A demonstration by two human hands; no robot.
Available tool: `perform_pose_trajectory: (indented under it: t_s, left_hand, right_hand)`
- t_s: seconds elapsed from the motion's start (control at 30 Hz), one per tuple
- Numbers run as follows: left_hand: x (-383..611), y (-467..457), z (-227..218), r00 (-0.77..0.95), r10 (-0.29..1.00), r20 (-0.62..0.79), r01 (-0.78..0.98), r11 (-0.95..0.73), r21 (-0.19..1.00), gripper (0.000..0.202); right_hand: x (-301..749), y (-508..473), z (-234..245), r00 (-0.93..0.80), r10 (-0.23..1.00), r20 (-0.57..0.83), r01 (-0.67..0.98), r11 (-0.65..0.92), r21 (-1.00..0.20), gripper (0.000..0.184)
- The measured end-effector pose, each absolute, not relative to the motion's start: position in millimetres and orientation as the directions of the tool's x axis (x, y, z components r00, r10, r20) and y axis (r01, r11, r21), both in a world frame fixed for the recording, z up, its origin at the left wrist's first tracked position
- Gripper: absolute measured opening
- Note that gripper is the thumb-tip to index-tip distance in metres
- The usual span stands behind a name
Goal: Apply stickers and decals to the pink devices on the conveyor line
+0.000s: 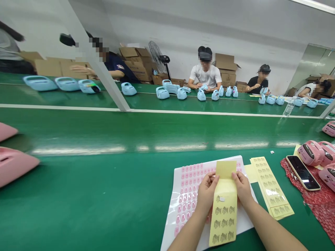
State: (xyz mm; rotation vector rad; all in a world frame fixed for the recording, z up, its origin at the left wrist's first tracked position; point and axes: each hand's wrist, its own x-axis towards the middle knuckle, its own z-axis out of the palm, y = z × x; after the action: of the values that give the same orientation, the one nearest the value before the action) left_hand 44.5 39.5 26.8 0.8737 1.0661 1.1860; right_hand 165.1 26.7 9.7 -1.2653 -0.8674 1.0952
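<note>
My left hand (206,193) and my right hand (242,188) both pinch the sides of a yellow sticker strip (224,212), whose top end is folded up and back. The strip carries several small grey printed labels. It is held just above a white sheet of small pink stickers (184,195) that lies on the green table (104,195). Both hands have their fingers closed on the strip's edges.
A stack of yellow label strips (270,186) lies to the right, then a phone (303,172) on red cloth (320,205) with pink devices (311,153). Pink devices (14,167) sit at left. Across the green belt, several seated people work on blue devices (162,93); cardboard boxes behind.
</note>
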Motion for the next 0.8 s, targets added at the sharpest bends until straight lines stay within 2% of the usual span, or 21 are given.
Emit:
perform_pose_trajectory:
  t_s: [0.13, 0.27, 0.4, 0.57, 0.67, 0.8]
  left_hand:
    - [44, 41, 28, 0.046, 0.98, -0.193, -0.274, 0.198, 0.941, 0.042]
    - [44, 40, 30, 0.076, 0.97, -0.232, -0.373, 0.243, 0.895, 0.044]
    - [42, 41, 32, 0.103, 0.954, -0.282, -0.445, 0.298, 0.845, 0.046]
    - [42, 41, 32, 0.071, 0.954, -0.292, -0.456, 0.291, 0.841, 0.046]
    - [42, 40, 34, 0.043, 0.955, -0.292, -0.475, 0.277, 0.835, 0.046]
    - [42, 40, 36, 0.08, 0.95, -0.301, -0.491, 0.3, 0.818, 0.045]
  right_hand:
    - [164, 25, 17, 0.26, 0.958, -0.118, -0.235, -0.055, -0.97, 0.04]
    - [164, 24, 18, 0.255, 0.955, -0.154, -0.311, -0.069, -0.948, 0.036]
    - [163, 25, 15, 0.272, 0.953, -0.132, -0.356, -0.027, -0.934, 0.031]
    - [164, 26, 15, 0.289, 0.944, -0.161, -0.401, -0.033, -0.915, 0.038]
    - [164, 25, 20, 0.228, 0.958, -0.172, -0.445, -0.054, -0.894, 0.041]
    - [163, 23, 24, 0.153, 0.979, -0.135, -0.531, -0.034, -0.847, 0.033]
